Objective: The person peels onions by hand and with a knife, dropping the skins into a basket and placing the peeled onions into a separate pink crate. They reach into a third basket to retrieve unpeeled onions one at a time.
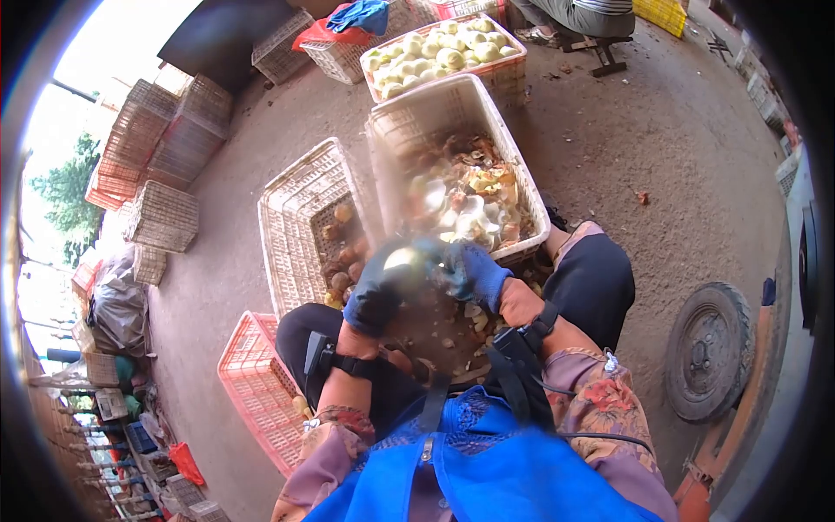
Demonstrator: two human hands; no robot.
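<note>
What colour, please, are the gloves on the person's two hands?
Dark blue gloves on both the left hand and right hand, head view.

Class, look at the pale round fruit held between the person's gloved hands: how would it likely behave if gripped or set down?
The pale round peeled fruit looks glossy, so probably slippery against the blue-gloved left hand and right hand. Being round, it would likely roll if put down. It seems firm, since it keeps its shape.

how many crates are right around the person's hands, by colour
White crates: 3 — one holding peeled fruit, one holding peels and scraps, one with a few brown unpeeled fruit
Pink crates: 1 — beside the left knee
Total: 4

The stacks further off are too blurred to count. Both gloved hands, left hand and right hand, hold one pale fruit.
</note>
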